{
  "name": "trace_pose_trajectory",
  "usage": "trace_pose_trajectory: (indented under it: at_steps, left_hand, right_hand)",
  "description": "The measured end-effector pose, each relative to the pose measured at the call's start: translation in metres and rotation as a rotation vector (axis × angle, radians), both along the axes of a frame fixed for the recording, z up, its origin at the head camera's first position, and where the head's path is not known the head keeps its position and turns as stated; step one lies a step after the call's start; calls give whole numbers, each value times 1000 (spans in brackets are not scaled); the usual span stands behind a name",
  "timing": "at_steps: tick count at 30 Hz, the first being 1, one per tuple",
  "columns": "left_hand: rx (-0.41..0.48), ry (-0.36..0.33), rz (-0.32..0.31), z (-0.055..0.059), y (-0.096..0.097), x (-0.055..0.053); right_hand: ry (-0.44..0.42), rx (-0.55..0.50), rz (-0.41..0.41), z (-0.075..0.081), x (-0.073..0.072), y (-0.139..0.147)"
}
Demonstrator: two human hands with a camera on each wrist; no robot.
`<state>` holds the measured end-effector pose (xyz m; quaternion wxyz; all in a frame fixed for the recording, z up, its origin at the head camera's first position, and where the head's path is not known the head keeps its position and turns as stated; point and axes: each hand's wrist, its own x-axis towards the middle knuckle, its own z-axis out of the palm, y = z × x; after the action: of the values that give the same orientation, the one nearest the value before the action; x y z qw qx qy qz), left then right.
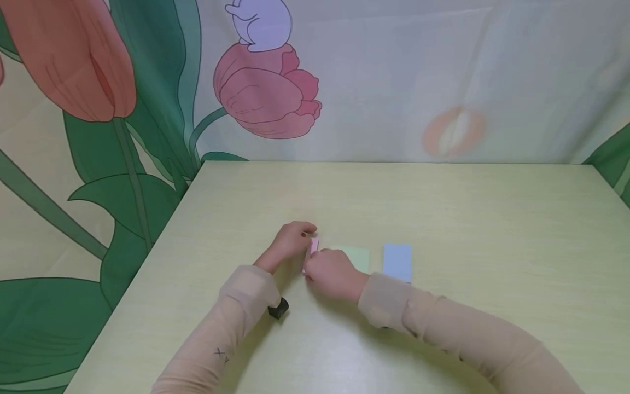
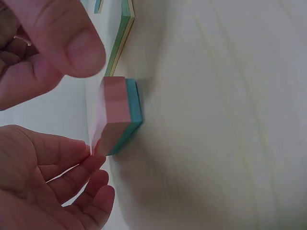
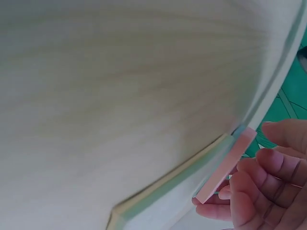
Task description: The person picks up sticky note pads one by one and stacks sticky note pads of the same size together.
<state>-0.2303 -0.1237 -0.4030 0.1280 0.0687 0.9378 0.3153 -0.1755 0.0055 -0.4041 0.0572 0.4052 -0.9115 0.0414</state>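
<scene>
A small pink sticky note pad (image 2: 115, 100) sits on a teal layer on the table between both hands. In the head view my left hand (image 1: 290, 241) is at the pad's far end; the left wrist view shows its fingertips (image 2: 96, 160) pinching a corner. My right hand (image 1: 332, 273) is curled at the pad's near end and hides part of it. Its thumb shows large in the left wrist view. In the right wrist view, curled fingers (image 3: 252, 172) meet the pink edge. To the right lies a pale green pad (image 1: 359, 258).
Farther right on the table (image 1: 467, 219) is a blue pad (image 1: 397, 260), partly overlapped by the right sleeve. A black wrist camera (image 1: 278, 309) sits by the left cuff. Behind the table hangs a cloth printed with tulips (image 1: 266, 93) and leaves.
</scene>
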Motion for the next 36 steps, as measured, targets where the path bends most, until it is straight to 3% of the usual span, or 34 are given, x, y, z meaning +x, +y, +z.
trace_pose_trajectory:
  at_steps: [4,7,20,24,31,36]
  left_hand:
    - [-22,15,-21,-1,-1,-1]
    - [-20,17,-25,-3,-1,-1]
    - [-21,3,-6,-4,0,1]
    - [-20,-6,2,-3,0,2]
    - [-3,17,12,-3,-2,3]
    - [17,-13,29,-5,-4,3]
  right_hand:
    - [103,41,6,-3,0,-3]
    - [118,63,-3,-5,-1,-5]
    - [4,143,-69,-3,0,-5]
    - [-96,134,-37,2,6,-2]
    - [-423,104,96,15,23,-1]
    - [-505,117,154,13,25,-3]
